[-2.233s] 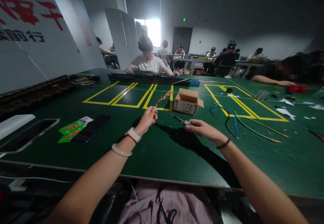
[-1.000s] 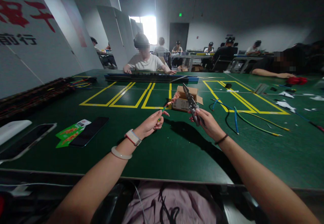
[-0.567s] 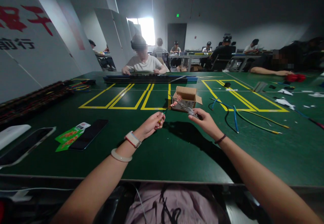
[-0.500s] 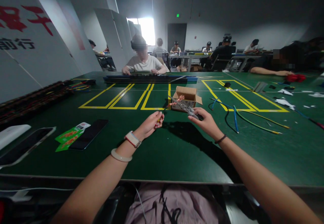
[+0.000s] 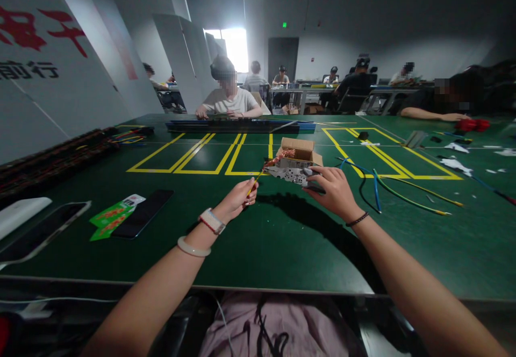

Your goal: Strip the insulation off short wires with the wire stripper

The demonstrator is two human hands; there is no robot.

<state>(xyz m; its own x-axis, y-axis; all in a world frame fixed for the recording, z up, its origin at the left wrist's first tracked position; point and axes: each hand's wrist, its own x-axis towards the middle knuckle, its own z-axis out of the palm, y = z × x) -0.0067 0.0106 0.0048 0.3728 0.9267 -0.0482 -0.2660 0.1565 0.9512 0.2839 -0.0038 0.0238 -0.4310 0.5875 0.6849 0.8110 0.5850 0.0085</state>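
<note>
Pinched in my left hand (image 5: 241, 195) is a thin yellow wire (image 5: 253, 185) that points up and away to the right. Reddish copper strands (image 5: 282, 157) fan out just past its far end; whether they all belong to this wire I cannot tell. My right hand (image 5: 332, 190) grips the dark handles of a metal wire stripper (image 5: 288, 175) with holes in its flat jaws. The stripper's tip is close to the wire's far end, in front of a small open cardboard box (image 5: 298, 144). The strands partly overlap the box.
Blue, black and green-yellow cables (image 5: 403, 190) lie to the right on the green table (image 5: 242, 255). At left are a dark phone (image 5: 143, 214) and a green packet (image 5: 108, 217). Long dark strips (image 5: 242, 126) lie before a seated person (image 5: 229, 96).
The wire stripper has turned so its flat, holed side faces me and its tip sits lower, near the wire. My right hand's fingers have shifted on the handles. More of the yellow wire shows.
</note>
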